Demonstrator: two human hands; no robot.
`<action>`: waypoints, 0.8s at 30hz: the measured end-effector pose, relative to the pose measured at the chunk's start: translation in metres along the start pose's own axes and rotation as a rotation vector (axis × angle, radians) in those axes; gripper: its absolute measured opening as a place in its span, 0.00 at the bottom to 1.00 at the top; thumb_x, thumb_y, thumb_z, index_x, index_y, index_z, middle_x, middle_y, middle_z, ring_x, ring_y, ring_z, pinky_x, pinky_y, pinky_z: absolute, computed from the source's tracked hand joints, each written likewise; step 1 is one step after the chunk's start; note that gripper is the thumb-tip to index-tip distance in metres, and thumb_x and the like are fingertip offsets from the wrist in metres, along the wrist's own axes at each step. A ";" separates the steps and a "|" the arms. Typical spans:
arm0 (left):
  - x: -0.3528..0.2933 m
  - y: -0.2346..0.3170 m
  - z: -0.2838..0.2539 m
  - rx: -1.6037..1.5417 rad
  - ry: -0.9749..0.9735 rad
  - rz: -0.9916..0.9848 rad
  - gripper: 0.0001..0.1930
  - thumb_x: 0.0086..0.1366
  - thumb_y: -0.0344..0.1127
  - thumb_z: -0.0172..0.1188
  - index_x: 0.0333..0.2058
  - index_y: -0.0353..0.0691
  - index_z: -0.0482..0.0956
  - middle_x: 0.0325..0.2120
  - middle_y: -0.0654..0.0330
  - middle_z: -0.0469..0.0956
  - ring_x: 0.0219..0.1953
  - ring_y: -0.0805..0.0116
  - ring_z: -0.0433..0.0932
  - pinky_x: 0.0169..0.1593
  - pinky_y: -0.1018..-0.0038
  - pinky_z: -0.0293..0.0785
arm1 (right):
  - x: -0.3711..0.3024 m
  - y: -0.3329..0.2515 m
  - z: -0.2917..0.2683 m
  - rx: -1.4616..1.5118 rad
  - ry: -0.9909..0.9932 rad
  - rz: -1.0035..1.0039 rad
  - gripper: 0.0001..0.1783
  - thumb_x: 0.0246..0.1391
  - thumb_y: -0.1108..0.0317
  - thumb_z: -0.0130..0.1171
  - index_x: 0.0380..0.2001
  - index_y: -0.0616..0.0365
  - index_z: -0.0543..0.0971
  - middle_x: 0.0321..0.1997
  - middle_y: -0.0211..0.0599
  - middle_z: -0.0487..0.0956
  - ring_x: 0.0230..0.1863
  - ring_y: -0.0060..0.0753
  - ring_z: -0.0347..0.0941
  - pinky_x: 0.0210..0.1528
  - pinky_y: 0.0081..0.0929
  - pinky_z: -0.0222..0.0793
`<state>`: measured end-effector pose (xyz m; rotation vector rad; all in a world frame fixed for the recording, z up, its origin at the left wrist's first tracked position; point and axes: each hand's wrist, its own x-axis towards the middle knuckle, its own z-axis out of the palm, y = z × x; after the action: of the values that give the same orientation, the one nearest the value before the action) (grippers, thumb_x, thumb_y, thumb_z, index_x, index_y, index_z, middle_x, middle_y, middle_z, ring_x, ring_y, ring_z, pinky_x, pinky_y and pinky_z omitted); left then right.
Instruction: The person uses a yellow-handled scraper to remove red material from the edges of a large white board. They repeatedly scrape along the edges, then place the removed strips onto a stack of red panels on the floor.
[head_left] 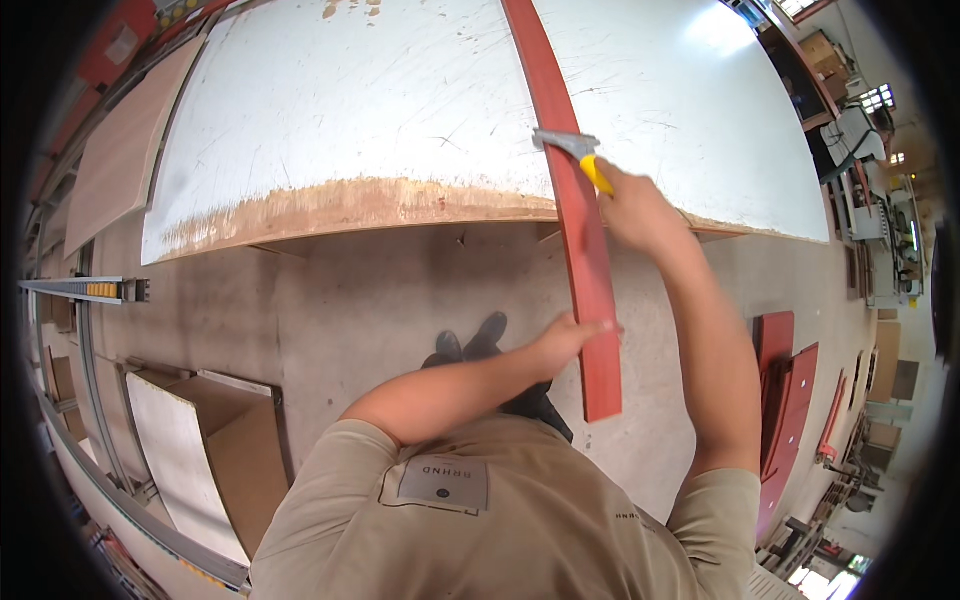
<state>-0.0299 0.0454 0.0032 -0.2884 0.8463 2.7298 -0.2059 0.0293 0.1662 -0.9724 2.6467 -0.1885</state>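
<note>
"So, where's the board (574,205)?"
"It lies across the table (350,110); the left hand (562,342) grips its overhanging end."
"And the right hand (640,212)?"
"Fingers wrap a yellow-handled tool (575,145), head over the board."

You are using two hands, one left hand (565,342) and one right hand (640,208), with one red board (578,225) and one yellow-handled tool (577,146). One white-topped table (350,110) is standing ahead, two dark shoes (490,329) are showing below, and at least two red panels (788,415) are sitting rightward.
</note>
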 end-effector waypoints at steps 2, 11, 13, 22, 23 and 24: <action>-0.018 -0.027 0.009 0.200 -0.090 -0.160 0.18 0.71 0.43 0.60 0.53 0.40 0.76 0.45 0.61 0.80 0.44 0.69 0.78 0.50 0.68 0.75 | 0.025 0.005 -0.004 -0.021 0.037 -0.034 0.29 0.56 0.70 0.45 0.63 0.59 0.69 0.47 0.63 0.80 0.41 0.62 0.80 0.46 0.50 0.77; 0.033 0.049 -0.015 0.028 0.092 0.059 0.18 0.70 0.48 0.59 0.46 0.39 0.77 0.40 0.62 0.81 0.42 0.69 0.80 0.47 0.67 0.77 | 0.042 -0.031 -0.032 0.056 -0.150 0.145 0.33 0.58 0.70 0.44 0.69 0.50 0.66 0.43 0.51 0.82 0.28 0.42 0.79 0.26 0.36 0.79; 0.052 0.069 -0.018 0.007 0.143 0.109 0.17 0.70 0.46 0.59 0.45 0.37 0.77 0.39 0.58 0.81 0.41 0.66 0.81 0.46 0.66 0.78 | 0.043 -0.030 -0.035 0.048 -0.159 0.158 0.34 0.56 0.71 0.43 0.69 0.50 0.66 0.41 0.51 0.81 0.26 0.41 0.78 0.25 0.36 0.78; 0.011 0.027 0.011 -0.096 0.185 0.019 0.16 0.71 0.40 0.58 0.49 0.33 0.76 0.42 0.54 0.81 0.45 0.63 0.81 0.50 0.62 0.78 | 0.056 -0.038 -0.043 0.026 -0.215 0.194 0.33 0.56 0.72 0.42 0.68 0.54 0.66 0.45 0.49 0.81 0.33 0.41 0.80 0.32 0.38 0.79; 0.003 0.024 0.011 -0.101 0.182 -0.006 0.17 0.71 0.40 0.58 0.50 0.33 0.75 0.44 0.54 0.81 0.46 0.63 0.81 0.51 0.63 0.78 | 0.057 -0.038 -0.041 0.033 -0.216 0.205 0.33 0.56 0.72 0.42 0.68 0.54 0.66 0.45 0.49 0.81 0.33 0.40 0.80 0.33 0.38 0.79; -0.002 0.021 0.012 -0.106 0.175 -0.025 0.18 0.71 0.40 0.58 0.51 0.32 0.75 0.45 0.54 0.81 0.47 0.63 0.81 0.52 0.63 0.77 | 0.058 -0.040 -0.043 0.035 -0.213 0.212 0.33 0.56 0.72 0.42 0.68 0.55 0.66 0.45 0.48 0.80 0.33 0.39 0.80 0.33 0.38 0.80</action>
<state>-0.0362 0.0350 0.0248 -0.5626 0.7354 2.7610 -0.2379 -0.0383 0.2011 -0.6548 2.5179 -0.0771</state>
